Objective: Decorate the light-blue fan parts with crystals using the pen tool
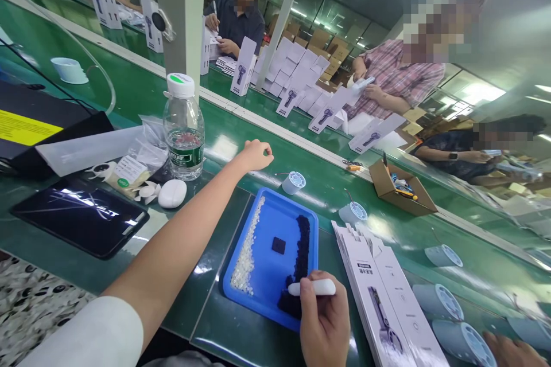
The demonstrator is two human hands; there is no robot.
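Observation:
My right hand (pixel 325 321) grips a short white pen-shaped tool (pixel 316 287) with rounded ends, held over the near right corner of a blue tray (pixel 229 282). Along the tray's right side lies a heap of small black pieces (pixel 302 246). Small whitish pieces (pixel 244 261) are heaped along its left side, and a black square (pixel 278 245) sits in the middle. My left hand (pixel 258 155) is stretched forward past the tray with fingers curled closed; whether anything is in them is hidden. Near it stands a light blue cylindrical part (pixel 294 182) with a thin wire.
A water bottle (pixel 185 132), white earbuds case (pixel 172 193) and dark tablet (pixel 80 215) are left. Flat printed boxes (pixel 379 292) lie right, beside several blue cylinders (pixel 462 341). A carton of tools (pixel 402 186) stands beyond. Co-workers sit across; another person's hand (pixel 512 350) shows lower right.

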